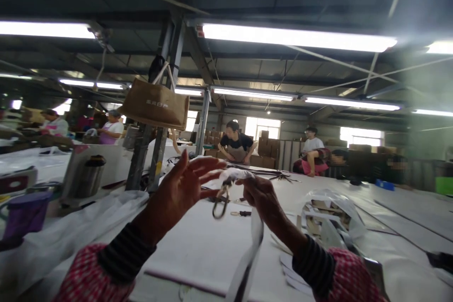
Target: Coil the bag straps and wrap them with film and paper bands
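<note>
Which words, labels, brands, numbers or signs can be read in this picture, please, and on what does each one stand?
"东风日产", as best the soft, pale characters can be read: on the hanging brown bag.
No text can be made out on the metal clip or the pale strap by the hands.
Any marks on the stacked boxes in the background are too small and blurred to read.

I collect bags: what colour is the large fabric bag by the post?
The bag is brown; head view.
</note>
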`<state>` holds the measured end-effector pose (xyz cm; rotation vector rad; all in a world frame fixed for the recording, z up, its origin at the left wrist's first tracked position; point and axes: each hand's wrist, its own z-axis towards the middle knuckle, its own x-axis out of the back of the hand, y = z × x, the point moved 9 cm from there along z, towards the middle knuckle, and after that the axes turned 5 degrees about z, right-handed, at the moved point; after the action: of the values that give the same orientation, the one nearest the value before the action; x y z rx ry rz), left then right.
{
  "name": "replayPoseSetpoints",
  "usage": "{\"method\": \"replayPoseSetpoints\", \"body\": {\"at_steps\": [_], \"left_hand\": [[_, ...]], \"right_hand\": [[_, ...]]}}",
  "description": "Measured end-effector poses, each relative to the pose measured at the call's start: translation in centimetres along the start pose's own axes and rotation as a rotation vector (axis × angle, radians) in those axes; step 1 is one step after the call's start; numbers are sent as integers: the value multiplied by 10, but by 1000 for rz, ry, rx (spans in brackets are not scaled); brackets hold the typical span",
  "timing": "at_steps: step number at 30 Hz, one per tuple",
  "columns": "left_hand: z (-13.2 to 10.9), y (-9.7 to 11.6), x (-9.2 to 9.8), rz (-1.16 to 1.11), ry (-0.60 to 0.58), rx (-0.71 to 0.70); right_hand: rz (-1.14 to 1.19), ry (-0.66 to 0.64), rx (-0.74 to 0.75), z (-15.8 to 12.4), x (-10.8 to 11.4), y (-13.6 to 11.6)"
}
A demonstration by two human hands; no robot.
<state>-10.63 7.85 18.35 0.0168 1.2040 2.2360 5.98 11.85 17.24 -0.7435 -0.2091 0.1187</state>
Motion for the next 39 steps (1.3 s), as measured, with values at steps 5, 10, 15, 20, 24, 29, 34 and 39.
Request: {"method": "replayPoseSetpoints", "body": {"at_steps": [5, 10, 15, 20, 24, 29, 34, 39], "left_hand": [[-32, -91, -3, 73, -92, 367], [-51, -125, -10, 161, -54, 410], [-67, -139, 9, 169, 14, 480], [-97, -149, 18, 352, -44, 667], [-112, -150, 19, 380, -40, 761], [-122, -158, 11, 266, -35, 753], [-111, -135, -18, 37, -46, 551], [-68, -92, -28, -107, 118, 216]], "right_hand": [[-555, -162, 257, -14, 0, -11], [-841, -263, 468, -28, 0, -10], [-1031, -388, 619, -51, 2, 7], [-1177, -495, 773, -79, -7, 14], [-1193, -494, 796, -83, -9, 11], [-1152, -474, 751, -81, -3, 17], [-800, -331, 364, -63, 20, 45], [-71, -262, -167, -82, -9, 92]]}}
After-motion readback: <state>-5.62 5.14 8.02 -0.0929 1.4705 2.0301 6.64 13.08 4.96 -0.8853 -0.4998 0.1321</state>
